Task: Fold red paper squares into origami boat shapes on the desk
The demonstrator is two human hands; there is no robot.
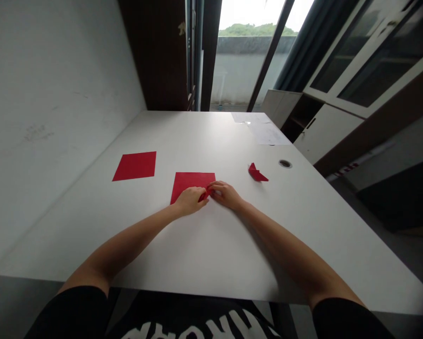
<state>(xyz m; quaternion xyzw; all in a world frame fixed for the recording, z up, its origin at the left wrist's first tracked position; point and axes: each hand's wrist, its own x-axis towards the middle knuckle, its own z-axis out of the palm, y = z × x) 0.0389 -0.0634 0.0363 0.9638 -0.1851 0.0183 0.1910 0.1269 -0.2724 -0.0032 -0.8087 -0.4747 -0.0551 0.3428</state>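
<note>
A flat red sheet of paper (pixel 190 180) lies on the white table in front of me. Over its near right part, my left hand (pixel 190 199) and my right hand (pixel 225 194) meet, with fingers closed on folded red paper (pixel 204 194). Whether this fold belongs to the flat sheet or is a separate piece, I cannot tell; the fingers cover much of it. To the right, a folded red paper shape (pixel 257 173) with pointed ends rests apart from both hands. Another flat red sheet (pixel 136 165) lies farther left.
The white table (pixel 211 254) meets a wall (pixel 56 117) on the left. White papers (pixel 266 132) lie at its far right, and a round cable hole (pixel 285 164) sits near the right edge. Cabinets (pixel 327 132) stand beyond that side.
</note>
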